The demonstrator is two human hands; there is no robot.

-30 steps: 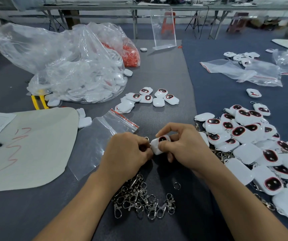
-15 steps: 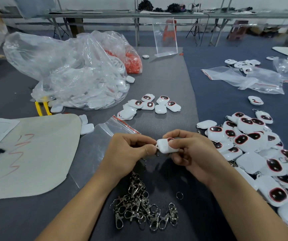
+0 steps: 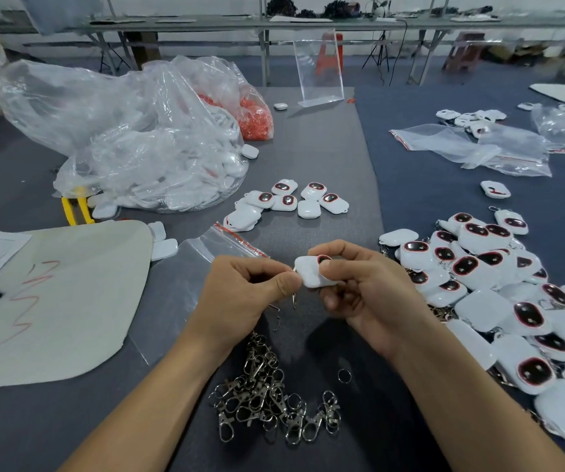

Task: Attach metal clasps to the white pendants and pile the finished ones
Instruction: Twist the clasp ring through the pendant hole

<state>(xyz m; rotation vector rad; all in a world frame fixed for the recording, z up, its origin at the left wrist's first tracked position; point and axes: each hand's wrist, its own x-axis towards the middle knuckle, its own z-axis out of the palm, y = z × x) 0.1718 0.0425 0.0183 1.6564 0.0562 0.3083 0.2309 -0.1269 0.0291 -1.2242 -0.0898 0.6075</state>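
White plastic pendant (image 3: 311, 277): prob. light, slick, rigid. Sides gripped by right hand (image 3: 369, 294) fingers; left hand (image 3: 240, 298) fingers pinch silver metal clasp (image 3: 294, 300).

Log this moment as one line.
step: attaching | right hand: holds white pendant | left hand: pinches clasp at pendant's corner | loose clasps: below hands | finished pile: right side

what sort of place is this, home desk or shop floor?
Probably a small assembly workshop: a bulk plastic bag of white parts, a loose heap of metal clasps, a large pile of finished pendants, and long metal-legged benches behind.
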